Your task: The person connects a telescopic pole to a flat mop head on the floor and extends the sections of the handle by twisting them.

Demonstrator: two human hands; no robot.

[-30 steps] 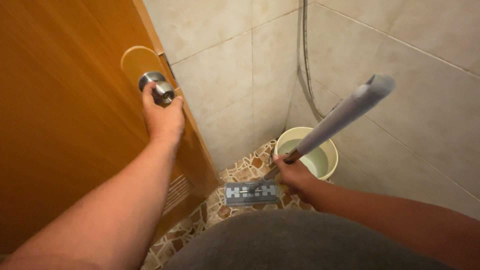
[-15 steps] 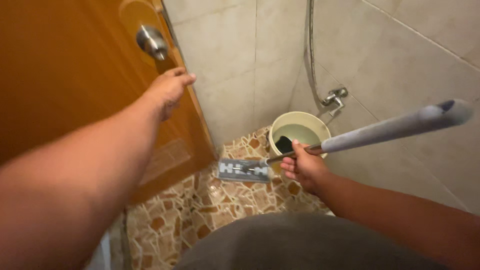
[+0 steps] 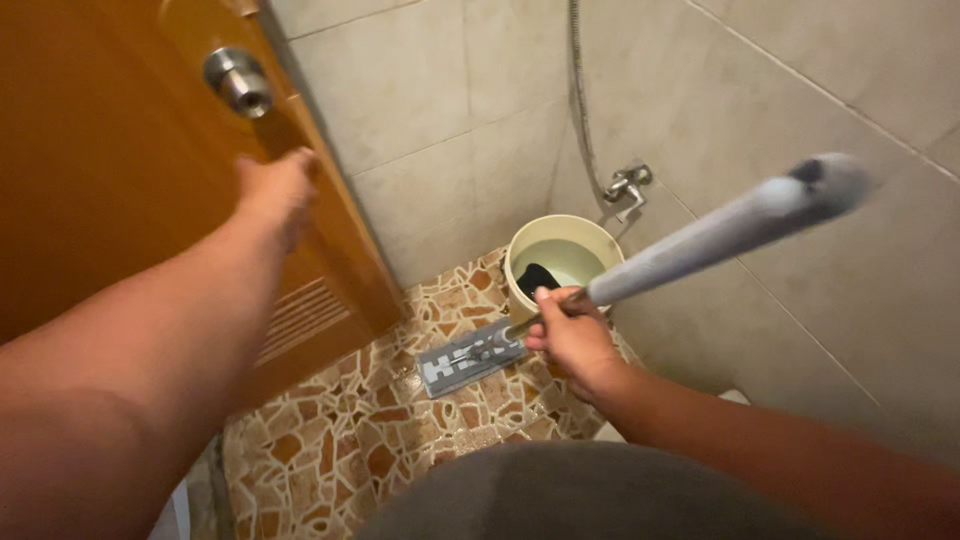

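Fingers of my right hand wrap the grey mop handle, mop head flat on stone floor at 6 o'clock of bucket. Left hand loose, spread, against orange door, knob at its 12.

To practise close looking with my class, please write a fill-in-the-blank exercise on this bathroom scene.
1. The right hand grips the grey handle of a ____.
2. The left hand reaches toward the wooden ____, just below its metal knob.
3. The pale bucket stands under the wall ____.
4. The flat mop head rests on the ____ floor.

Missing words: mop; door; tap; mosaic-tiled
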